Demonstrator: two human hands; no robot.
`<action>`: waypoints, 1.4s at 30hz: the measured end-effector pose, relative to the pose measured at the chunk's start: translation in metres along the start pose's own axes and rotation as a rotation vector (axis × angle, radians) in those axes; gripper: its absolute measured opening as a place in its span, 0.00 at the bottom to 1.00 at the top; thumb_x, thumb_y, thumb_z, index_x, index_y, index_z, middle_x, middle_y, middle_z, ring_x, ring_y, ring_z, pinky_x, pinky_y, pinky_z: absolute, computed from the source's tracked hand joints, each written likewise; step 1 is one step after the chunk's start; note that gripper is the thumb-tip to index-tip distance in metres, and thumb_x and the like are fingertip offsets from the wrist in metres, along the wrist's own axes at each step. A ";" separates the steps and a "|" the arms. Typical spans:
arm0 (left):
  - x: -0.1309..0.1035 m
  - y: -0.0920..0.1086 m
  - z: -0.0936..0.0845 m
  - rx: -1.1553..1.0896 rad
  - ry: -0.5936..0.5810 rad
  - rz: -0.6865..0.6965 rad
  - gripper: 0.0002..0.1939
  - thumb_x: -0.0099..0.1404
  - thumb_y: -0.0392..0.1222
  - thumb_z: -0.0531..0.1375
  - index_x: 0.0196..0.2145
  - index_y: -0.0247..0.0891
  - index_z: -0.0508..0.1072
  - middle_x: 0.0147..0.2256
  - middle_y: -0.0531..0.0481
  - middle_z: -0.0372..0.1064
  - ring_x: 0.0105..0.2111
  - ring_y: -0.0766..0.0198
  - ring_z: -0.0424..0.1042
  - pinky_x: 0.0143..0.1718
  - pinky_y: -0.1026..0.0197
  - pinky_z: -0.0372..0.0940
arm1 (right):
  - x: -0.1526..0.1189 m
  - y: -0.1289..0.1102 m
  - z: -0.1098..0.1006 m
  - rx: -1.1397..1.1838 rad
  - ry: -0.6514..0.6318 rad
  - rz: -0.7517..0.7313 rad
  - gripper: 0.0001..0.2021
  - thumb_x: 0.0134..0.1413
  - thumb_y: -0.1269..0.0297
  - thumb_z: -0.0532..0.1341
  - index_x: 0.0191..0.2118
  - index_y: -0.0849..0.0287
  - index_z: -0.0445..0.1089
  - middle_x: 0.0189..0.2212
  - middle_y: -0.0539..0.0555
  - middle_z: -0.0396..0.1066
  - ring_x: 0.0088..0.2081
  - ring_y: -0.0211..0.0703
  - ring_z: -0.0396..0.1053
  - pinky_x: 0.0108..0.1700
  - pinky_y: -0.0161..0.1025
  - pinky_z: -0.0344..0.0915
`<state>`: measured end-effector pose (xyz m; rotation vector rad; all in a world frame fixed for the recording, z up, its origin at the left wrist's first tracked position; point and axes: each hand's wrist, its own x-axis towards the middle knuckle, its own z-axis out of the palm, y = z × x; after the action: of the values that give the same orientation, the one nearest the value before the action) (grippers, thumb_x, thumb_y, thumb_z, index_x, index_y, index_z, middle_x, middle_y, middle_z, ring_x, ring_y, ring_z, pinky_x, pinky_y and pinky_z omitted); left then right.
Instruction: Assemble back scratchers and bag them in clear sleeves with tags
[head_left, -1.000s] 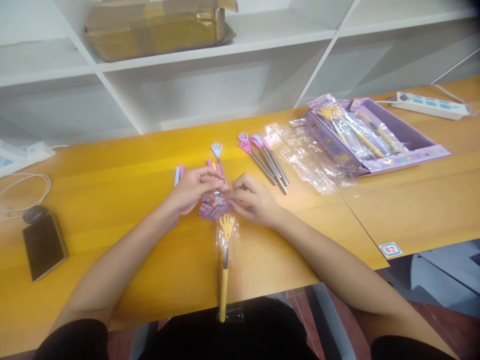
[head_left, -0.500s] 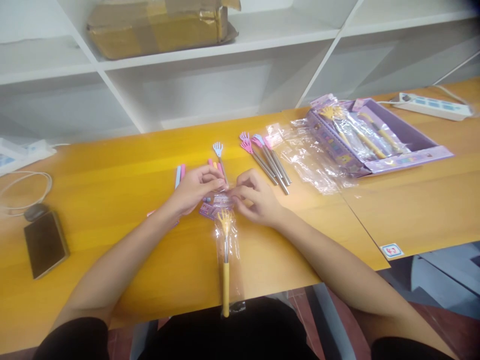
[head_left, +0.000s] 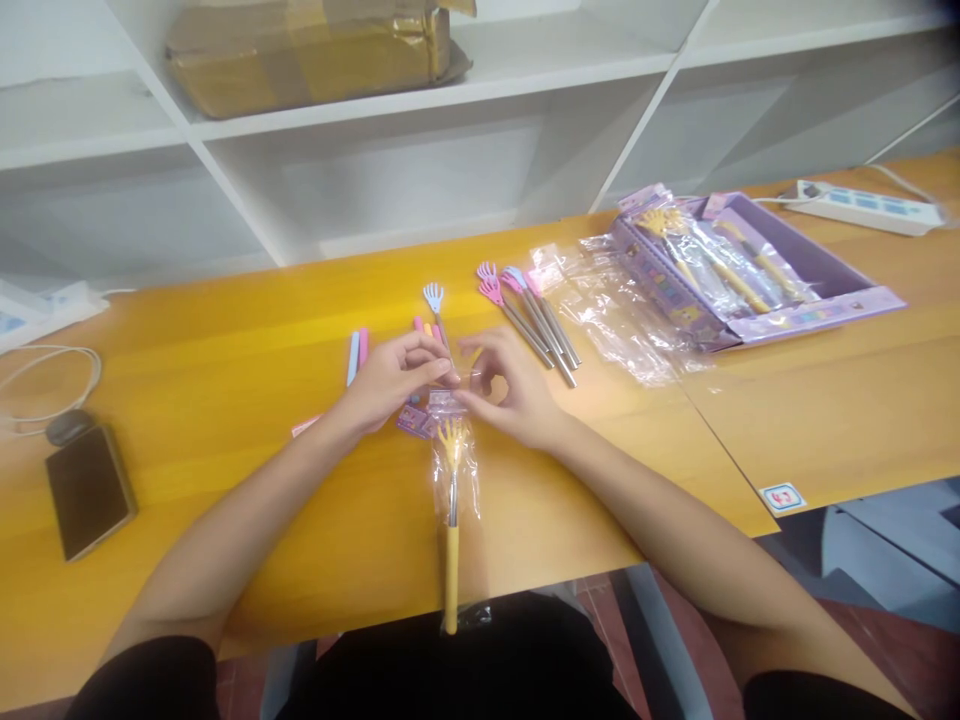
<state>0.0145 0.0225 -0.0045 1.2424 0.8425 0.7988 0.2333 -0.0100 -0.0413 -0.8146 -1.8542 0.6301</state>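
A yellow hand-shaped back scratcher [head_left: 452,560] with a metal rod lies inside a clear plastic bag [head_left: 470,490], its handle end over the table's front edge. My left hand [head_left: 397,378] pinches the top of this bag, above its purple header label. At the bag's upper right edge, my right hand [head_left: 517,390] has its thumb and a curled finger closed on the plastic, the index finger lifted away. Beside the bag's top lie small purple cards [head_left: 412,420]. Just beyond my hands is a light blue back scratcher [head_left: 433,297], partly hidden, with pink and yellow handles.
Several pink and blue back scratchers [head_left: 547,330] lie right of centre, beside crumpled clear bags [head_left: 622,335]. A purple display box [head_left: 817,245] holds bagged yellow ones. A phone [head_left: 90,495] lies left, near a cable. Power strips [head_left: 870,207] and white shelves [head_left: 420,190] stand behind.
My right index finger has lifted off the bag's top and the hand has opened into a rounder curl. My left hand keeps its pinch; the bagged back scratcher has stayed put.
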 end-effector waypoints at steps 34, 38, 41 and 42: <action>0.005 -0.030 -0.007 0.196 -0.196 0.079 0.14 0.66 0.46 0.70 0.47 0.37 0.78 0.41 0.47 0.76 0.42 0.59 0.77 0.46 0.59 0.70 | 0.007 0.008 -0.008 -0.056 0.012 -0.129 0.03 0.69 0.65 0.69 0.40 0.53 0.75 0.45 0.55 0.75 0.46 0.47 0.76 0.48 0.48 0.76; 0.003 -0.017 -0.008 0.260 -0.172 0.057 0.17 0.71 0.55 0.66 0.42 0.37 0.79 0.39 0.47 0.75 0.38 0.60 0.75 0.41 0.60 0.68 | 0.008 0.004 -0.009 -0.043 0.012 -0.146 0.03 0.68 0.66 0.69 0.41 0.53 0.75 0.45 0.56 0.75 0.46 0.46 0.76 0.48 0.48 0.75; 0.003 -0.013 -0.007 0.369 -0.130 0.084 0.18 0.71 0.57 0.66 0.39 0.36 0.79 0.35 0.49 0.74 0.36 0.62 0.72 0.39 0.62 0.65 | 0.008 0.001 -0.007 -0.010 -0.002 -0.118 0.03 0.69 0.65 0.68 0.42 0.53 0.74 0.44 0.56 0.75 0.45 0.46 0.76 0.47 0.46 0.75; 0.003 -0.013 -0.007 0.394 -0.127 0.095 0.18 0.71 0.56 0.66 0.39 0.36 0.79 0.35 0.50 0.74 0.35 0.62 0.72 0.39 0.62 0.65 | 0.007 0.001 -0.006 0.012 -0.001 -0.083 0.04 0.68 0.65 0.68 0.42 0.53 0.72 0.43 0.55 0.75 0.44 0.45 0.75 0.45 0.44 0.74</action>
<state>0.0107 0.0266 -0.0190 1.6736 0.8672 0.6379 0.2370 -0.0037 -0.0358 -0.7251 -1.8733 0.5887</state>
